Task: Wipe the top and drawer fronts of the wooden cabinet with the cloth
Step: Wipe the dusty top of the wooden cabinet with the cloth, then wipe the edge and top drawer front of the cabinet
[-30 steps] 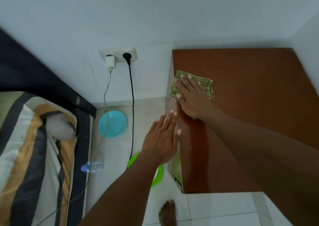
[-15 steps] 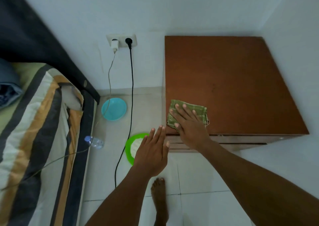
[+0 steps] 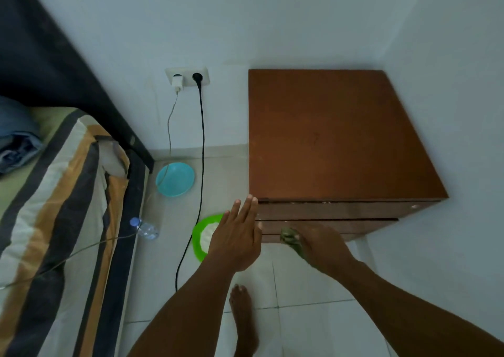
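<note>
The wooden cabinet (image 3: 335, 138) stands in the room's corner, its brown top bare. Two drawer fronts (image 3: 341, 210) show below the top's front edge. My right hand (image 3: 319, 244) is blurred and holds the green cloth (image 3: 290, 238) against the lower drawer front near its left end; only a small bunch of cloth shows past my fingers. My left hand (image 3: 237, 236) hovers flat with fingers straight, just left of the cabinet's front left corner, holding nothing.
A black cable (image 3: 201, 149) and a white charger cable (image 3: 169, 127) hang from the wall socket (image 3: 187, 77). On the tiled floor lie a turquoise bowl (image 3: 175, 179), a green plate (image 3: 203, 234) and a plastic bottle (image 3: 144, 228). A striped bed (image 3: 62, 206) fills the left. My bare foot (image 3: 242, 318) stands below.
My right hand slid the cloth toward me across the cabinet top, off its front edge and down onto the drawer fronts. The view pulled back from the cabinet.
</note>
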Available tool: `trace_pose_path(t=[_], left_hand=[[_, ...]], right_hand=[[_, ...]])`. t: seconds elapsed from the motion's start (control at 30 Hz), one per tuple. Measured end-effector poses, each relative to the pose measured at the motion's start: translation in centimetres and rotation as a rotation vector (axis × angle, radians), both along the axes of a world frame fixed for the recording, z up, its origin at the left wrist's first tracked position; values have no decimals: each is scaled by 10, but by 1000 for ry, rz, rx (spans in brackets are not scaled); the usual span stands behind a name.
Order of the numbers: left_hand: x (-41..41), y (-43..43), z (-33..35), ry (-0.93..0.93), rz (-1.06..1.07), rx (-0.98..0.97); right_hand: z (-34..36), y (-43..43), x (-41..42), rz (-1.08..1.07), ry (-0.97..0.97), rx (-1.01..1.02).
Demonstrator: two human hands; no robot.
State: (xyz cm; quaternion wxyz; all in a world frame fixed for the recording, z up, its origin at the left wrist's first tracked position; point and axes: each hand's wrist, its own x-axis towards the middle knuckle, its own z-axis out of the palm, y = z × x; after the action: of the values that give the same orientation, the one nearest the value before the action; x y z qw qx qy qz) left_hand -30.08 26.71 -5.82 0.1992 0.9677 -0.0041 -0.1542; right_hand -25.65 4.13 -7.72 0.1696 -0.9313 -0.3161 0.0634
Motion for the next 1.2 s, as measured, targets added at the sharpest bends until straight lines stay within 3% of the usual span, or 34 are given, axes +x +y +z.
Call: trace_pose_path(t=[0.27,0.37,0.43,0.6,0.9,1.2], left_hand=[[4,-11,-3,-25,-62,48],[14,-8,-7,-33,-72,50],[21,-5,-12,-51,-94,79],[29,-1,-17,-84,-147,108],[30,-3,-26,-165,-122,48],[28,-13,-32,-158,-79,94]], right_hand=[[38,5,31,-255,-234,284],[52,15,64,-293,-346,253],[51,23,84,-303,-304,157],[9,20,95,-240,18,-46],[-11,20,86,-273,-69,-83],[-16,15,83,-240,-9,-18]])
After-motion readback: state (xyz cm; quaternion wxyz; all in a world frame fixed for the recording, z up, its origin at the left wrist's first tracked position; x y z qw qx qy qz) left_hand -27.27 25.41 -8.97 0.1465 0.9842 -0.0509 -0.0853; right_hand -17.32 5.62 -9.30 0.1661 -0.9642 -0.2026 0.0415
